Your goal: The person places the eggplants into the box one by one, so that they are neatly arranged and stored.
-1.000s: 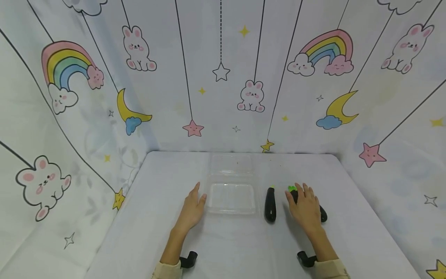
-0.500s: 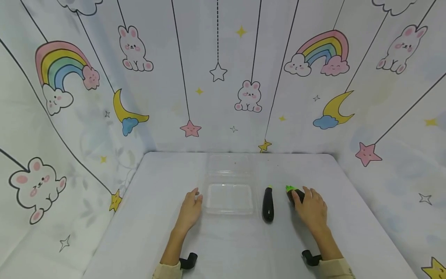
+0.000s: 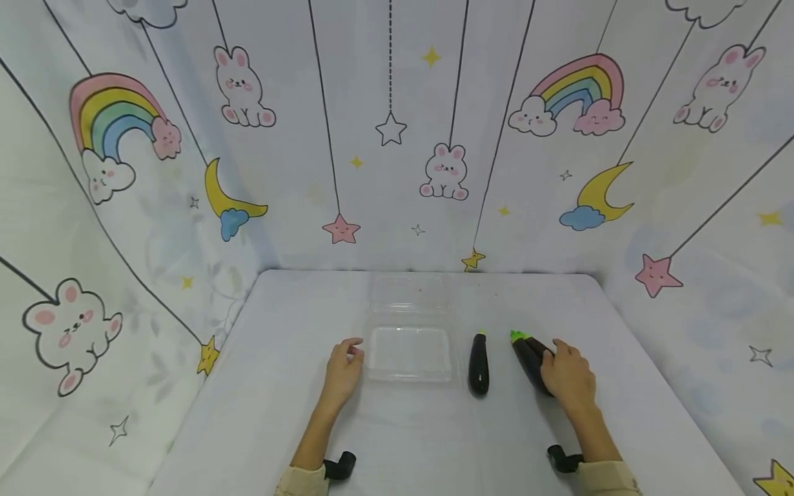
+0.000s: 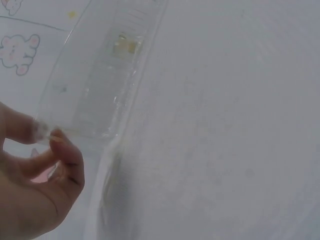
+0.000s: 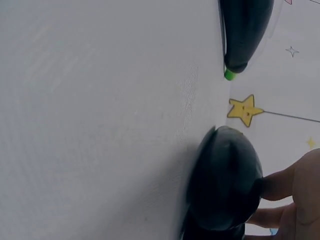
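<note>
White table [image 3: 260, 413], clear container [image 3: 409, 378], left hand [image 3: 343, 372] loosely curled beside it; right hand [image 3: 569, 375] over two eggplants [image 3: 527, 358] on the container's other side, can't tell if gripping.

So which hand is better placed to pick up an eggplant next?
Probably the right hand: its fingers touch an eggplant, and another eggplant lies nearby. The left hand is across from them, beside the clear container.
</note>
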A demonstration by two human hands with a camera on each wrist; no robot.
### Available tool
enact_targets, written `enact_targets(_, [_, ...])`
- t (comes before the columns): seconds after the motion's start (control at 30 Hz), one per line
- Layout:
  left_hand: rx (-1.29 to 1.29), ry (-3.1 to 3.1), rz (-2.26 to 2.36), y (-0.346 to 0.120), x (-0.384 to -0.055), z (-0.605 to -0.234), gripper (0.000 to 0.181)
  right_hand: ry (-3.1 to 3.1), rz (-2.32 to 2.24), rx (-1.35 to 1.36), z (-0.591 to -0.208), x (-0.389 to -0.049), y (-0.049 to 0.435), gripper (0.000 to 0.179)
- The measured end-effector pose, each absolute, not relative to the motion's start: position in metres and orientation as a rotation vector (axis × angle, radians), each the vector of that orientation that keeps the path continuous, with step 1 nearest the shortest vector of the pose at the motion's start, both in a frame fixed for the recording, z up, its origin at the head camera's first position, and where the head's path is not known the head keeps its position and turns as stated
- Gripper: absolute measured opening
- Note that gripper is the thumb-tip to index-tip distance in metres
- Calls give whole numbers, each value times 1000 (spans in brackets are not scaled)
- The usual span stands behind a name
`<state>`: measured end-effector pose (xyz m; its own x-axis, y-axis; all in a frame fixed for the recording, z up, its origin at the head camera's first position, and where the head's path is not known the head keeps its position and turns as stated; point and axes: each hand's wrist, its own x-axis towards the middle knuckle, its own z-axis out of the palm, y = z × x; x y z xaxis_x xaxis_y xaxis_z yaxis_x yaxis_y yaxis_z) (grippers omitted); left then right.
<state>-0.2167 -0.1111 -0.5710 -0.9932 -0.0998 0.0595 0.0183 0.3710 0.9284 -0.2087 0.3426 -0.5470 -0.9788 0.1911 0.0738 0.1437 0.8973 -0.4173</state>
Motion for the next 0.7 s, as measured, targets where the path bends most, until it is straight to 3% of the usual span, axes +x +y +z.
enact_targets(0.7, [144,-2392,-1886,-111,-216,-577,31,-3032,705,-265,-547,-219,353,45])
